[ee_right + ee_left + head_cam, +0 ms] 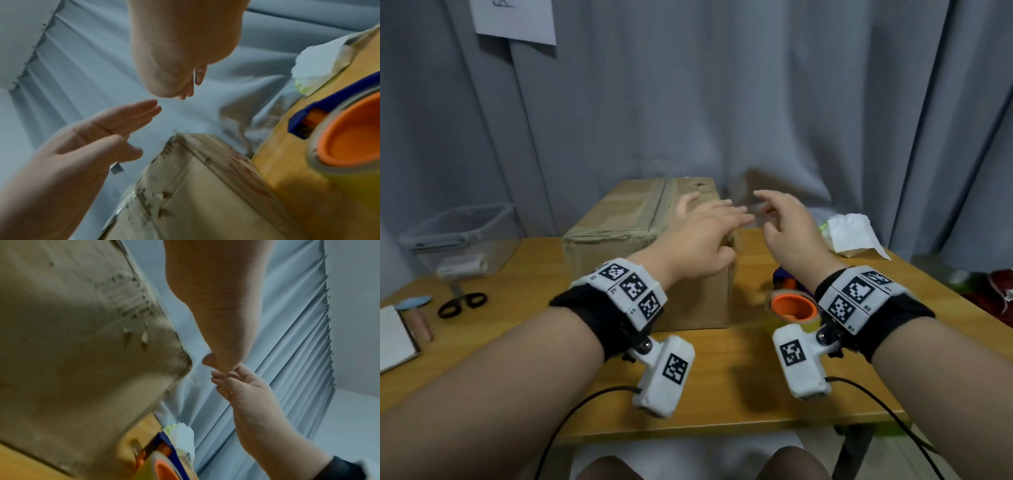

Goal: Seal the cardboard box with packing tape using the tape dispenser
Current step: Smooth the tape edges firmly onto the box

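Note:
The brown cardboard box (619,226) stands on the wooden table (722,394), flaps closed, with old tape along its top seam. My left hand (705,229) hovers over the box's right top edge with fingers stretched out, holding nothing. My right hand (784,219) floats just right of the box, fingers loosely spread and empty. In the left wrist view its fingertips (218,378) come close to the left hand (218,313). The tape dispenser (792,308), blue with an orange core and a yellowish roll, lies on the table below my right wrist, beside the box (195,194).
A clear plastic tub (458,236) stands at the back left, with scissors (462,303) and a notebook (393,339) in front of it. Crumpled white paper (852,236) lies at the back right. A grey curtain (756,102) hangs close behind the table.

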`<move>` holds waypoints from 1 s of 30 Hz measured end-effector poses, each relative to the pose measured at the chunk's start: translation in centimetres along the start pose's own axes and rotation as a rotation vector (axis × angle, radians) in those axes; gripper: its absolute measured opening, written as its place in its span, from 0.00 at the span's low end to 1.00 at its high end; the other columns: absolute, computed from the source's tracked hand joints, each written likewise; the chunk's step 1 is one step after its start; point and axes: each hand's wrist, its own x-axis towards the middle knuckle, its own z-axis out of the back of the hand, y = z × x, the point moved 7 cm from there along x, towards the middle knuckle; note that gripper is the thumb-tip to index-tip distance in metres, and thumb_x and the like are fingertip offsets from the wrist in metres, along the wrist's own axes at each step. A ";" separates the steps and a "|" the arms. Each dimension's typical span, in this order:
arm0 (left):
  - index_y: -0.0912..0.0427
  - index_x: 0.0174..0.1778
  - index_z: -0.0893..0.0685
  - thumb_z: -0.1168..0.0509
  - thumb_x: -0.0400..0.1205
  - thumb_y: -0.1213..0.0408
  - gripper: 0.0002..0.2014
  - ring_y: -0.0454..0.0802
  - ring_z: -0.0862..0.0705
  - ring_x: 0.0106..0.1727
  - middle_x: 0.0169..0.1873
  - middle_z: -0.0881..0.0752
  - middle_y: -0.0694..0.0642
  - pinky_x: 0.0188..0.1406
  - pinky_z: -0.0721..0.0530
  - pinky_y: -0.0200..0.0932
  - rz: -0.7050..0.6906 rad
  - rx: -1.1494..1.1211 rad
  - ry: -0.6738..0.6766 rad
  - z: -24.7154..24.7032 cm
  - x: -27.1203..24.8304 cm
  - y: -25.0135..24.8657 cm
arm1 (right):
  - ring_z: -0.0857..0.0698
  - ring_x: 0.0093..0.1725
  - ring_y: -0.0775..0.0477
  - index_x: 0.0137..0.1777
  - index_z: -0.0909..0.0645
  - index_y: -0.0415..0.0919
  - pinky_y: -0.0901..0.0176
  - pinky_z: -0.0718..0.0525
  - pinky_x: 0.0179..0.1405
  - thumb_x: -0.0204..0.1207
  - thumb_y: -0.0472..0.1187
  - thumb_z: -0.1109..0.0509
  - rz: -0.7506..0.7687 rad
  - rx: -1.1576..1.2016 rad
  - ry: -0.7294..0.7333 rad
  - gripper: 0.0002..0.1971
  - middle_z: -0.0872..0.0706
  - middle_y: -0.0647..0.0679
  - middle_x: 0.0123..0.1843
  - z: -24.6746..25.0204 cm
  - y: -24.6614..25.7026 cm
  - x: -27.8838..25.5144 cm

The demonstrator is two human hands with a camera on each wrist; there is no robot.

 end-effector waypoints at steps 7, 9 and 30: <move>0.46 0.76 0.31 0.40 0.79 0.42 0.29 0.46 0.33 0.77 0.75 0.27 0.46 0.74 0.44 0.51 0.263 0.104 -0.060 3.5 -5.9 10.9 | 0.24 0.67 0.45 0.72 0.27 0.49 0.48 0.28 0.69 0.75 0.55 0.33 0.329 -0.279 0.210 0.26 0.22 0.48 0.67 -5.6 8.6 0.6; 0.47 0.78 0.33 0.38 0.75 0.37 0.35 0.48 0.33 0.77 0.76 0.29 0.48 0.73 0.38 0.50 0.360 0.101 -0.003 3.2 -7.9 14.0 | 0.26 0.69 0.45 0.73 0.29 0.50 0.49 0.32 0.71 0.74 0.59 0.32 0.381 -0.392 0.276 0.29 0.24 0.49 0.68 -8.0 10.2 0.3; 0.51 0.72 0.23 0.28 0.74 0.52 0.29 0.36 0.27 0.69 0.71 0.22 0.47 0.68 0.35 0.28 0.303 -0.314 -0.149 0.5 -11.7 16.8 | 0.13 0.38 0.41 0.45 0.12 0.41 0.51 0.15 0.32 0.77 0.43 0.35 0.535 -0.198 0.115 0.10 0.11 0.47 0.42 -12.9 14.0 -0.2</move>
